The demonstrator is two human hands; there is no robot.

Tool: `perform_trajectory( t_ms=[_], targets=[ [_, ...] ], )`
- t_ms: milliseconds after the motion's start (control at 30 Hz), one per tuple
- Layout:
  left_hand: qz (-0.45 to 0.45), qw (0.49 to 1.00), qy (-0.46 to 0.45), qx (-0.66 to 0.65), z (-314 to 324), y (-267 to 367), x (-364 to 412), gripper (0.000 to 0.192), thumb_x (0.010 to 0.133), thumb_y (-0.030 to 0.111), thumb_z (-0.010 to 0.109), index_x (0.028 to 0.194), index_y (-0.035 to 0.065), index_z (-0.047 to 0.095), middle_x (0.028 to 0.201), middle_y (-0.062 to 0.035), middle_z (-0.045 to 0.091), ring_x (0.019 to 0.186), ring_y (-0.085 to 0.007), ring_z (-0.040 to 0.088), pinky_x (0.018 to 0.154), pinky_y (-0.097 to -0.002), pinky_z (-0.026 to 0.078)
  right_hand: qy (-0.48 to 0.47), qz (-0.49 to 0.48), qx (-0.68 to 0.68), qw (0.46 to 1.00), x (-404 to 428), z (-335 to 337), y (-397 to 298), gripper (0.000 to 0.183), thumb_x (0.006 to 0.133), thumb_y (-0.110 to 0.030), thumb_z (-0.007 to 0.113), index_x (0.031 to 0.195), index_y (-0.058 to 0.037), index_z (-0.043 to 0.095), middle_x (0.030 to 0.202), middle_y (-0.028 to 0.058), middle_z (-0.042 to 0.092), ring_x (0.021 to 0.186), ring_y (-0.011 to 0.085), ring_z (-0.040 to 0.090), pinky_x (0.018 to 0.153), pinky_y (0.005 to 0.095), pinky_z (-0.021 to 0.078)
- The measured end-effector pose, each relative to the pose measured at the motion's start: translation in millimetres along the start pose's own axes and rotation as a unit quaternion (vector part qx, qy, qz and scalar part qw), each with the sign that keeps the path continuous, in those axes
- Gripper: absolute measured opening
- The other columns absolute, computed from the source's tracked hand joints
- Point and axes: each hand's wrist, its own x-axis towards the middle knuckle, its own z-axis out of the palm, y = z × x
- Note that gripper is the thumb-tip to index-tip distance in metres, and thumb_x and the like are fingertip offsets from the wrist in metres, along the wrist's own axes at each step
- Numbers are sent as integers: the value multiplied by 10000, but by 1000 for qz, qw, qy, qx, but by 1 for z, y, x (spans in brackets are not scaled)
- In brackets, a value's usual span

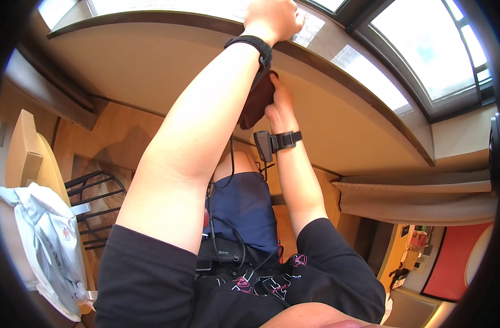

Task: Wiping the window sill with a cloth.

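Note:
My left hand point(272, 20) reaches up to the window sill at the top of the picture, its fingers curled; whether anything is inside them is hidden. Below it, my right hand point(282, 98) grips a dark maroon item point(258, 102), perhaps a folded cloth or a pouch, with the thumb along its edge. My left forearm covers part of that item. A black strap circles each wrist, and the right one carries a small black box point(264, 145) with a cable.
The curved sill edge point(356, 88) runs below bright windows point(422, 49). A gathered curtain point(414, 197) hangs at right, another at left. A light blue bag point(49, 246), a cardboard box point(24, 151) and a black metal rack point(96, 205) stand left. Black cables point(232, 164) hang before my body.

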Motion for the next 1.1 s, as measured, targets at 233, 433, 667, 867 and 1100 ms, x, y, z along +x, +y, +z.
perform_trajectory(
  t_ms=[233,433,667,867,1100],
  targets=[
    [-21,998,-5,-59,1,-1,1,434,950,373,480,1003,32,743,1029,-230,710,993,-392,685,880,-474,540,-6,-98,74,992,-11,-44,-46,204,984,-198,610,1102,-36,643,1004,109,704,891,248,680,793,383,565],
    [-10,999,6,-50,5,-1,4,440,954,379,475,969,32,745,980,-230,713,946,-405,690,853,-478,546,-8,-141,47,989,-6,-56,-50,235,971,-216,632,1070,-3,637,970,130,699,852,245,678,757,368,557],
    [-22,998,-11,-60,6,-1,3,457,957,396,459,978,34,739,996,-241,705,972,-410,681,871,-491,537,28,-160,80,983,-5,-61,-76,190,953,-166,628,1027,6,661,957,134,700,850,249,678,769,379,557],
    [-25,999,-4,-32,14,-4,10,448,938,425,504,1010,49,737,1033,-239,702,1014,-406,670,889,-484,530,53,-203,102,972,-9,-59,-84,168,943,-151,643,984,10,666,935,127,701,835,239,675,733,376,556],
    [19,995,99,15,21,-14,9,355,870,460,591,789,138,717,755,-105,712,757,-323,692,690,-430,547,58,-207,34,976,-18,-62,-97,197,954,-160,616,1059,3,654,991,125,704,903,257,677,810,384,556]
  ],
)
